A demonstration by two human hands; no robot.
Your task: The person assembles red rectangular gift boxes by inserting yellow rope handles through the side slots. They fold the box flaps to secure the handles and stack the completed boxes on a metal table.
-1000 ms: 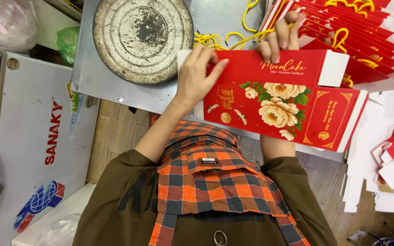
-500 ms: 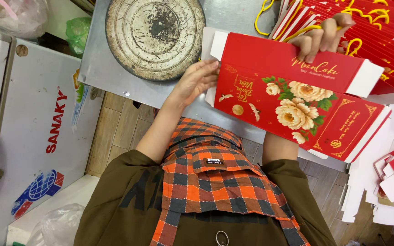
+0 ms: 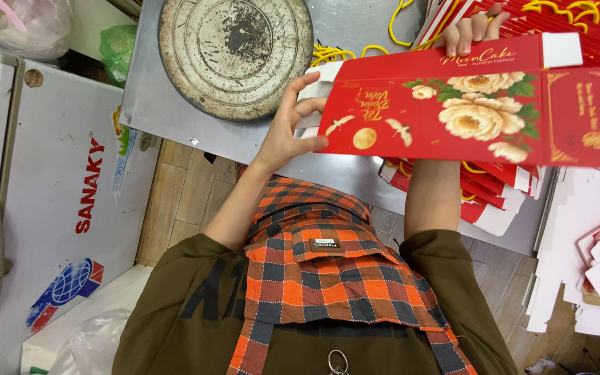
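I hold a flat, unfolded red cardboard box (image 3: 453, 118) printed with cream flowers, a gold moon and birds, raised over the grey metal table (image 3: 355, 177). My left hand (image 3: 289, 128) pinches its left end, thumb on the red face and fingers spread by the white end flap. My right hand (image 3: 470, 31) grips the far long edge, fingertips curled over the top; its forearm runs under the box. Below the box lies a stack of more flat red boxes (image 3: 494, 191).
A worn round metal tray (image 3: 234, 52) sits on the table's left part, yellow cords (image 3: 345, 54) beside it. More red boxes with yellow handles (image 3: 578, 17) pile up at top right. A white chest freezer (image 3: 57, 201) stands left; white card blanks (image 3: 578, 229) lie right.
The red box has come up off the table toward me and shifted right, turning nearly level. My left hand moved from the box's top edge to its left end.
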